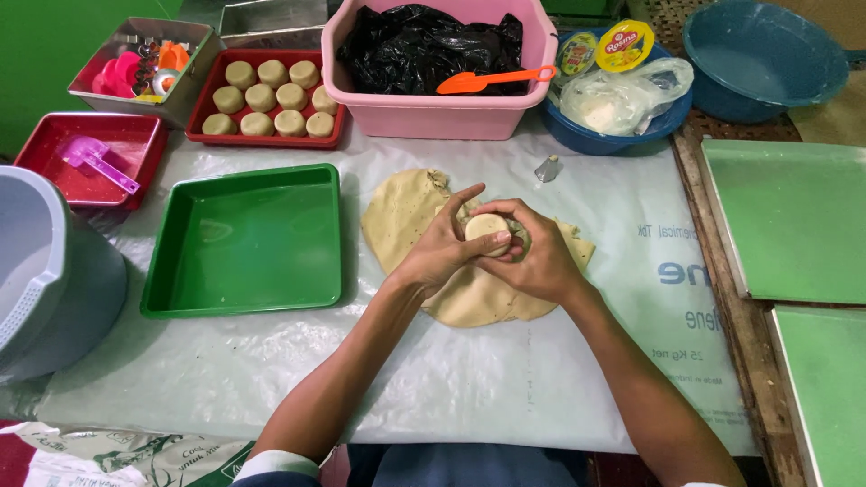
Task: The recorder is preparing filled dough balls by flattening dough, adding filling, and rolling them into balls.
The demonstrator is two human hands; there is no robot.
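Both hands, left hand [439, 251] and right hand [539, 260], cupped together around a pale dough disc [488, 229] at frame centre, above the rolled dough sheet [410, 216]. Soft, light, easily dented by the look of it; best held gently by the rim. More finished discs in the red tray [271, 99], upper left.

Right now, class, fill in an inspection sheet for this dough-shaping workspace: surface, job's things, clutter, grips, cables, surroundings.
Surface: plastic sheet covering the table.
Job's things: round dough piece held over rolled dough sheet; ten shaped rounds in red tray; empty green tray.
Clutter: pink tub with black bag and orange scraper; cutter box; blue bowl of packets.
Grips: left hand and right hand both closed around the dough piece.
Cables: nothing seen.
Surroundings: green baking sheets at right.
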